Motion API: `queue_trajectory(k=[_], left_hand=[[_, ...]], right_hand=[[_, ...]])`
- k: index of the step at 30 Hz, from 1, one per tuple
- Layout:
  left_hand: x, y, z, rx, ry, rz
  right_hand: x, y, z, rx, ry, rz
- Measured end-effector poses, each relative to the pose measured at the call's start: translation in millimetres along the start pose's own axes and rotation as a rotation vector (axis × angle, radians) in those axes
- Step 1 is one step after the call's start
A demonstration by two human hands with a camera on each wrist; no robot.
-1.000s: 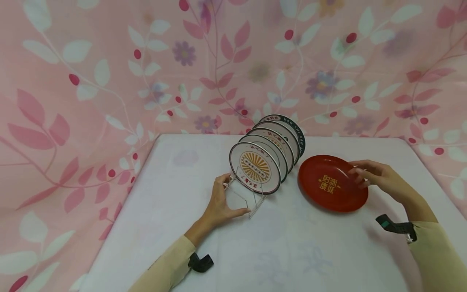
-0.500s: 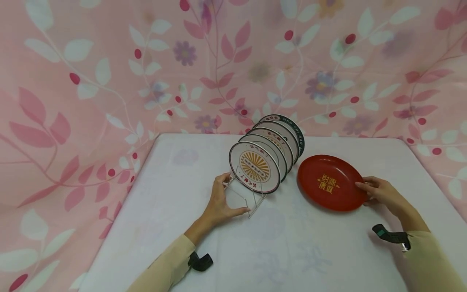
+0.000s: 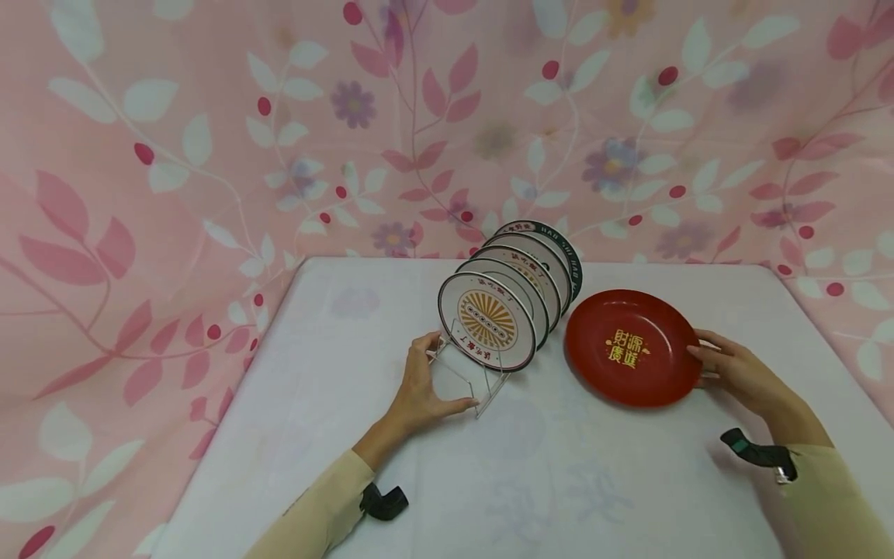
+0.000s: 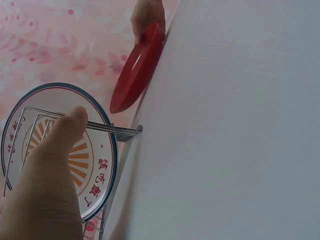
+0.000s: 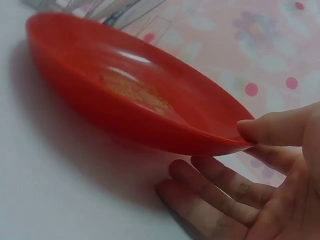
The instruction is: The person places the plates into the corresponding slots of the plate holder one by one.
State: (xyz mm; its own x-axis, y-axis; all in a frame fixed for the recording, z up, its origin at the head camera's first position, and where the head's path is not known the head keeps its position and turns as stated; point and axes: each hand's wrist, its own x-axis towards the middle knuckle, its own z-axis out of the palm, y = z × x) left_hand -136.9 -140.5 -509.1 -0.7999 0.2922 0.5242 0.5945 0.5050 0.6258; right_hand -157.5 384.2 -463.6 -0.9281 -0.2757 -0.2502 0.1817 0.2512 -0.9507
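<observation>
My right hand pinches the right rim of a round red plate with gold characters. In the right wrist view the thumb lies on top of the rim and the fingers are underneath; the plate tilts, its hand side raised over the cloth. My left hand spans the near end of a wire plate rack, thumb on one side and fingers on the other. Several white plates with dark rims stand on edge in the rack. The front plate has an orange sunburst; those behind are partly hidden.
A white cloth covers the table. Behind it hangs a pink floral curtain, close to the table's back edge. The red plate lies just right of the rack. A black strap device sits at the left wrist, another at the right.
My right hand has gone from reaching over the red plate's right edge to pinching its rim. The plate has tilted up slightly and shifted a little left. The left hand stays on the rack.
</observation>
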Motion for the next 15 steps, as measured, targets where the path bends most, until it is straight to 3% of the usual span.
queue_trajectory(k=[3, 7, 15], left_hand=[[-0.6, -0.4, 0.7, 0.0, 0.002, -0.003], [-1.7, -1.4, 1.6, 0.001, 0.001, -0.006], [0.2, -0.4, 0.4, 0.002, 0.001, 0.002]], right_hand=[[1.7, -1.8, 0.2, 0.209, -0.074, -0.04], [2.7, -7.6, 3.5, 0.392, -0.183, -0.078], [5.4, -13.0, 8.4, 0.465, -0.335, -0.129]])
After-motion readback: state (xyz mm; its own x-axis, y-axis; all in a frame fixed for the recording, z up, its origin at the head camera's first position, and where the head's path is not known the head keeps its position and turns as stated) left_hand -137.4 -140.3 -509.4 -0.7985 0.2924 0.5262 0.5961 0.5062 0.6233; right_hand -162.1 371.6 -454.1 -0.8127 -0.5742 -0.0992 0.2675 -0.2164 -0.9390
